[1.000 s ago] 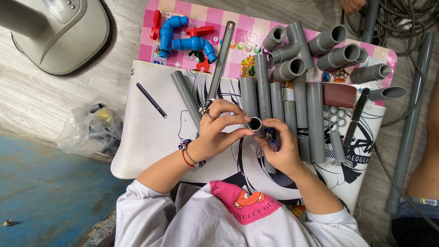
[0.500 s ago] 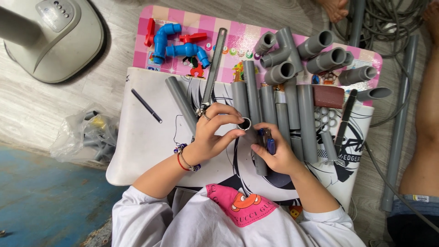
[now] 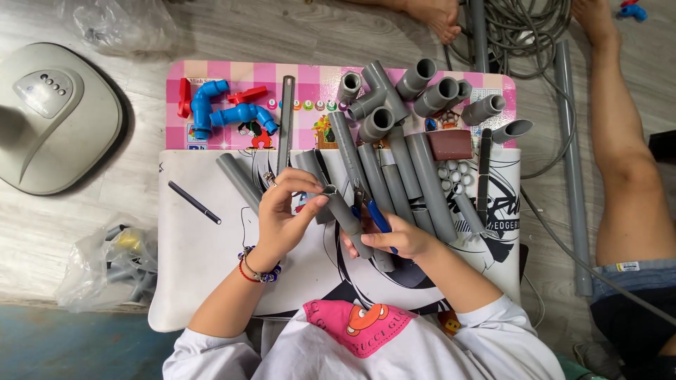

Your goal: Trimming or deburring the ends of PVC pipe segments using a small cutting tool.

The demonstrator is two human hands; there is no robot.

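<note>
My left hand (image 3: 287, 211) pinches the upper end of a short grey pipe piece (image 3: 345, 214), which slants down to the right over the white printed mat (image 3: 204, 267). My right hand (image 3: 398, 239) grips the lower part of that same pipe piece and also holds a blue-handled tool (image 3: 373, 211) against it. Just beyond my hands lie several grey pipe lengths (image 3: 422, 183) side by side. Grey elbow and tee fittings (image 3: 394, 95) are piled on the pink checkered mat (image 3: 310, 77).
Blue valves with red handles (image 3: 225, 109) lie at the mat's left. A dark pen (image 3: 193, 203), a brown block (image 3: 451, 144), small white caps (image 3: 454, 176), a fan base (image 3: 53, 116), plastic bags (image 3: 105, 264), long pipes (image 3: 570, 141), cables and another person's leg (image 3: 623, 141) surround the work area.
The pipe piece has turned from end-on, with its open mouth facing up, to lying slanted between both hands. The camera view has shifted upward and left.
</note>
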